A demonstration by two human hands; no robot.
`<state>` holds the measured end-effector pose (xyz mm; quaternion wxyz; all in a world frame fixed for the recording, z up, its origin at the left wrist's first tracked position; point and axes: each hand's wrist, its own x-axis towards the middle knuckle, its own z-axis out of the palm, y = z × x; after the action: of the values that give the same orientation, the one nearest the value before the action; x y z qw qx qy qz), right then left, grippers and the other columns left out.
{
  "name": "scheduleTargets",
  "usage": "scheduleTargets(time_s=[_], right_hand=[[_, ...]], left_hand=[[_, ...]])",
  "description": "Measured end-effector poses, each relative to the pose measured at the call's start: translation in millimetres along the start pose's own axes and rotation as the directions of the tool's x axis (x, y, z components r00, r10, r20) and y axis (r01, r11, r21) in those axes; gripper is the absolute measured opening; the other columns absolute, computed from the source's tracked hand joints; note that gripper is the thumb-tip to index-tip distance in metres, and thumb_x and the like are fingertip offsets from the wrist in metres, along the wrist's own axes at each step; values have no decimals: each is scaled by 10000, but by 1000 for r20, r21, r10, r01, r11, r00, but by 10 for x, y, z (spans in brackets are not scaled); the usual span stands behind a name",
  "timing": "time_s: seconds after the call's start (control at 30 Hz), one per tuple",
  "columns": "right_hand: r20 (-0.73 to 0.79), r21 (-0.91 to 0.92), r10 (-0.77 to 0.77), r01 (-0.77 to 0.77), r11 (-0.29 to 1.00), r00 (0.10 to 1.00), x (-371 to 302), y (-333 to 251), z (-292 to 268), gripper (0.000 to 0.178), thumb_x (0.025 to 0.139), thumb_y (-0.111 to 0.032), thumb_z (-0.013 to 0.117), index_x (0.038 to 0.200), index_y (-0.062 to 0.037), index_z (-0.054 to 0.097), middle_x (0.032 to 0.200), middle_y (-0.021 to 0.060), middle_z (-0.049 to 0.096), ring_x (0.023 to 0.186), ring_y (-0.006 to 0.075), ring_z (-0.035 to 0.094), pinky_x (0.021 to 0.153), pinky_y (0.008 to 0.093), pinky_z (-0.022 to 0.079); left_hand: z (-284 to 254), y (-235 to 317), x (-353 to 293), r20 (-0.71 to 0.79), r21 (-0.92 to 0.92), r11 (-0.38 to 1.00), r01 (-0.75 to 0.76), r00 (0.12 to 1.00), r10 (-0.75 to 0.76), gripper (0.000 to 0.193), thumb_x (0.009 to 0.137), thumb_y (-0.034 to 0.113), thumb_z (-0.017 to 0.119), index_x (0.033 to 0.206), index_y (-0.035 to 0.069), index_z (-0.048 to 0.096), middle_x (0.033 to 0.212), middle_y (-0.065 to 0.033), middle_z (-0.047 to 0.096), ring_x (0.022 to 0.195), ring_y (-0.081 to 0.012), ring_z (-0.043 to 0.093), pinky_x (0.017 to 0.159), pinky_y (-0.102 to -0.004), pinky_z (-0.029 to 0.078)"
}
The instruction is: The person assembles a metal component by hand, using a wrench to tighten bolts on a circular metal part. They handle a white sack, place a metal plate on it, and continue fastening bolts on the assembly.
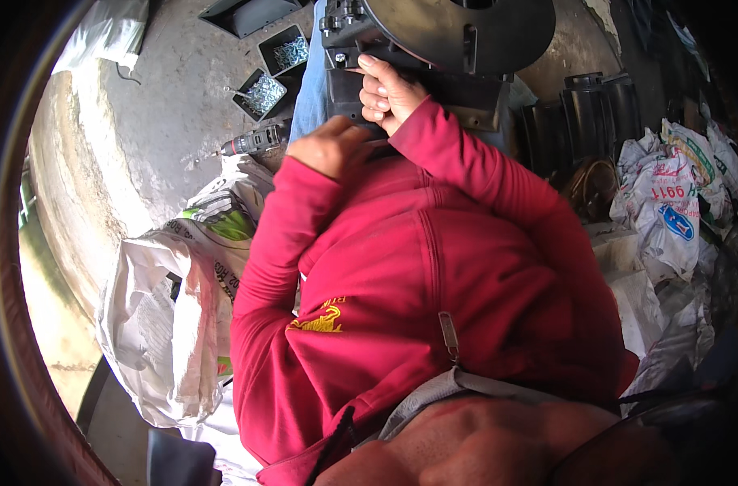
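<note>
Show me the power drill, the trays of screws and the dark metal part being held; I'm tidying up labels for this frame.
power drill (pixel 254 142): head view, on its grey body.
trays of screws (pixel 265 93): head view, on the screws in the nearer tray.
dark metal part (pixel 442 32): head view, on its rounded plate.

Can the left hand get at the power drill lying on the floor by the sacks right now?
Probably yes. The left hand is a fist beside the dark metal part, and the drill lies just to its left on the concrete floor, with nothing between them.
</note>
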<state>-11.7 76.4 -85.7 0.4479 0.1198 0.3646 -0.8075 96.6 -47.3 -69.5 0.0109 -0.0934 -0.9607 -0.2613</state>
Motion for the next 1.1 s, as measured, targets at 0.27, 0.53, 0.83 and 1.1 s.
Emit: scheduleTargets(time_s=[0.27, 0.53, 0.83, 1.1], right_hand=[[-34, 10, 18, -18, 1000, 999, 22, -28, -9, 372, 865, -317, 651, 645, -198, 376, 518, -100, 292, 425, 19, 295, 421, 192, 250], [0, 43, -6, 6, 999, 1000, 47, 14, -73, 246, 841, -271, 687, 775, -172, 471, 542, -91, 342, 434, 36, 336, 414, 206, 272], [-46, 6, -3, 3, 1000, 999, 3, 3, -6, 386, 857, -318, 662, 630, -197, 374, 506, -101, 305, 418, 18, 310, 413, 196, 258], [-31, 4, -14, 14, 1000, 999, -7, 15, -53, 376, 870, -314, 644, 632, -195, 379, 507, -98, 302, 420, 20, 310, 418, 192, 263]], left_hand=[[-208, 19, -35, 239, 9, 1000, 25, 971, -27, 146, 865, 156, 550, 946, 130, 669, 788, -81, 579, 628, -234, 633, 555, -327, 510], [-736, -117, -378, 219, -785, 443, 432, 863, -455, 253, 926, 130, 563, 1129, -19, 578, 900, -124, 679, 691, -151, 664, 540, -234, 496], [-257, -254, -661, 407, -806, 184, 563, 752, -518, 326, 869, 154, 657, 1152, 12, 582, 793, -50, 666, 651, -65, 575, 600, -195, 426], [-473, 31, -347, 472, -862, -50, 505, 762, -444, 225, 930, 183, 556, 1099, 35, 563, 791, -46, 675, 641, -53, 580, 560, -176, 422]])
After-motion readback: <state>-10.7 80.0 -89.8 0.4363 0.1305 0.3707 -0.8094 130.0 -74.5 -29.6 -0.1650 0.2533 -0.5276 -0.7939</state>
